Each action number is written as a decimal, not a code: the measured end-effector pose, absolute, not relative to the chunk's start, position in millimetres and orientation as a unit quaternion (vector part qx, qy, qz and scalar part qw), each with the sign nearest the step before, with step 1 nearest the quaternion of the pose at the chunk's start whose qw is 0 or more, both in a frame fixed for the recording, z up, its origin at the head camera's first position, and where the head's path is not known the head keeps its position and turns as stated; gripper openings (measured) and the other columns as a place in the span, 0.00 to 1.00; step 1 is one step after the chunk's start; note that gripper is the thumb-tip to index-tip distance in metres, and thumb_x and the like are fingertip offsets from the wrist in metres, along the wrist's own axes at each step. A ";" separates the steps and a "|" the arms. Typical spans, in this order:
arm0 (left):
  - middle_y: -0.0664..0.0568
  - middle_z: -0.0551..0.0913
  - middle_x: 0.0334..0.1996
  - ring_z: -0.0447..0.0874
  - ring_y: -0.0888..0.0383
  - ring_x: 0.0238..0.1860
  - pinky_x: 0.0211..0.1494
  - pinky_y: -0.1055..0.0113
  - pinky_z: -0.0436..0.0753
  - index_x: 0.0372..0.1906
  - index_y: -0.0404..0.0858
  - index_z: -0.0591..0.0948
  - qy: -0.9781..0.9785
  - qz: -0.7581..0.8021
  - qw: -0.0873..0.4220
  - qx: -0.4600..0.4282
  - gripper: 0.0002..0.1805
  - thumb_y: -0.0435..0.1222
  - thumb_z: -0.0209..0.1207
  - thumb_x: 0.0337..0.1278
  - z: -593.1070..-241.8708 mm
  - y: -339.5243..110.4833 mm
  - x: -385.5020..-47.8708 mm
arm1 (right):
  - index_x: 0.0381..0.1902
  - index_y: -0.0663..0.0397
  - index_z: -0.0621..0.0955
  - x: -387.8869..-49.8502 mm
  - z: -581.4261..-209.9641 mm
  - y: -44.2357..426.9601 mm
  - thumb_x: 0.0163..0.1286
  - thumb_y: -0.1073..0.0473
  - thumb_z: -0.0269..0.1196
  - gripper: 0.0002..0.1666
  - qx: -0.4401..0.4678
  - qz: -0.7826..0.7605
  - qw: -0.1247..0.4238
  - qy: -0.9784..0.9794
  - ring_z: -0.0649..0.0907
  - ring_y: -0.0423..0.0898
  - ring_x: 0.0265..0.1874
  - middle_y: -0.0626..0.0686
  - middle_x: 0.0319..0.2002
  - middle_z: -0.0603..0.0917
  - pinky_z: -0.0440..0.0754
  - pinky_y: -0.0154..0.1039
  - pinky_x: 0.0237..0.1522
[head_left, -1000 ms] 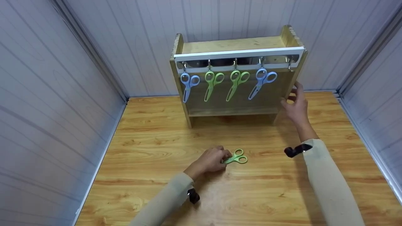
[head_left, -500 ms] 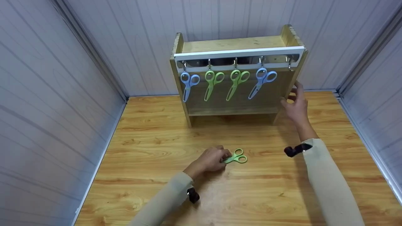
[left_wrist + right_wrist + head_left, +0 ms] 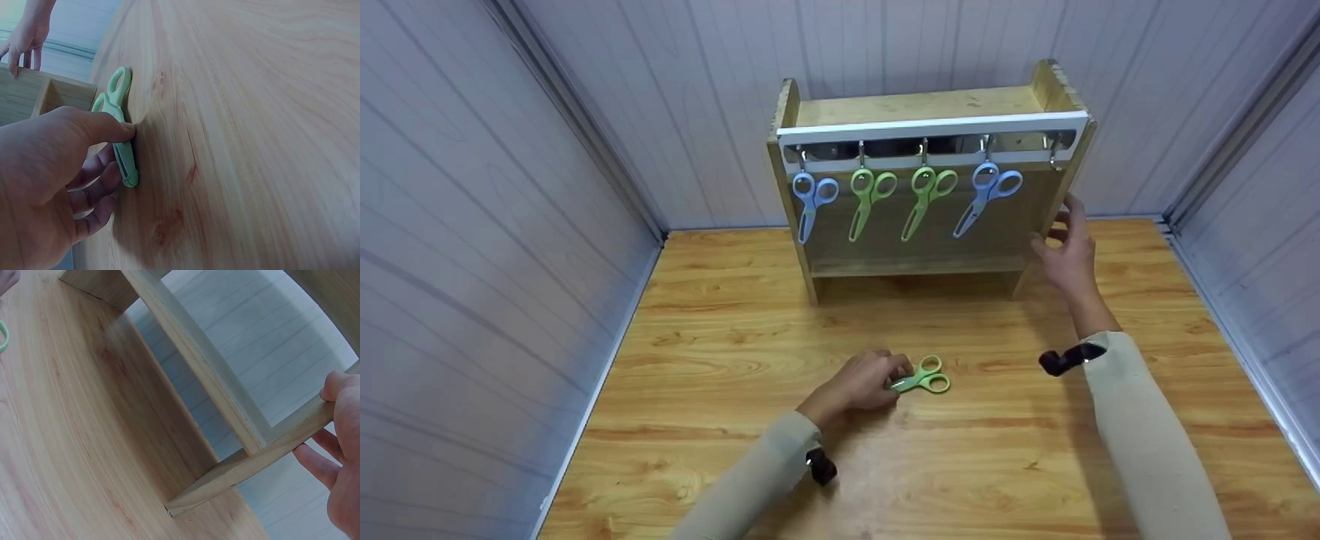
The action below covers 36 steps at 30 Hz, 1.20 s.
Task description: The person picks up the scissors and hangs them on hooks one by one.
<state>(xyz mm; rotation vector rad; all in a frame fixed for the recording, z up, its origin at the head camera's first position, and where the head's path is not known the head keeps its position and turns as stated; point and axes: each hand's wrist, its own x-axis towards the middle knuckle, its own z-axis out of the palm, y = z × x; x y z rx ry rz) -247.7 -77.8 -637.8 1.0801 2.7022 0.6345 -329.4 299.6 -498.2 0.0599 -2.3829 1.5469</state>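
Low over the wooden tabletop, my left hand pinches light green scissors by their blade end. In the left wrist view the thumb lies across the scissors, whose handle loops point away toward the rack. My right hand grips the right side board of a wooden rack. Its thumb is on one face of the board and its fingers on the other in the right wrist view. Blue scissors, two green scissors and more blue scissors hang from the rack's metal hooks.
A white strip with a metal hook rail runs along the rack's front. One more hook is at its right end. Panelled walls enclose the wooden tabletop at the back and both sides.
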 end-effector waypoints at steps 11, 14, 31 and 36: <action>0.50 0.94 0.47 0.91 0.55 0.46 0.52 0.60 0.88 0.59 0.47 0.85 0.890 0.199 0.093 0.400 0.16 0.36 0.71 0.70 -611.8 -79.7 -238.8 | 0.92 0.42 0.54 -334.2 -502.5 301.5 0.81 0.65 0.63 0.50 0.031 0.549 0.160 -0.820 0.81 0.67 0.69 0.69 0.78 0.75 0.82 0.18 0.46; 0.49 0.94 0.47 0.91 0.54 0.46 0.53 0.60 0.88 0.58 0.45 0.85 0.892 0.195 0.102 0.396 0.15 0.35 0.72 0.70 -594.1 -78.2 -231.3 | 0.92 0.42 0.53 -333.9 -502.2 301.7 0.82 0.65 0.63 0.50 0.032 0.549 0.158 -0.820 0.81 0.68 0.70 0.69 0.79 0.74 0.80 0.16 0.47; 0.47 0.96 0.54 0.96 0.49 0.56 0.62 0.53 0.91 0.62 0.45 0.86 0.896 0.206 0.100 0.380 0.15 0.30 0.61 0.78 -579.3 -76.4 -220.8 | 0.93 0.43 0.52 -333.6 -500.1 302.1 0.84 0.63 0.62 0.49 0.021 0.540 0.139 -0.830 0.78 0.69 0.75 0.68 0.83 0.70 0.80 0.24 0.54; 0.47 0.96 0.53 0.96 0.48 0.55 0.61 0.52 0.91 0.62 0.46 0.86 0.900 0.208 0.099 0.370 0.15 0.31 0.62 0.79 -579.1 -76.5 -220.9 | 0.92 0.41 0.54 -333.8 -501.5 302.0 0.82 0.63 0.64 0.50 0.022 0.541 0.153 -0.827 0.81 0.68 0.71 0.68 0.80 0.74 0.81 0.22 0.50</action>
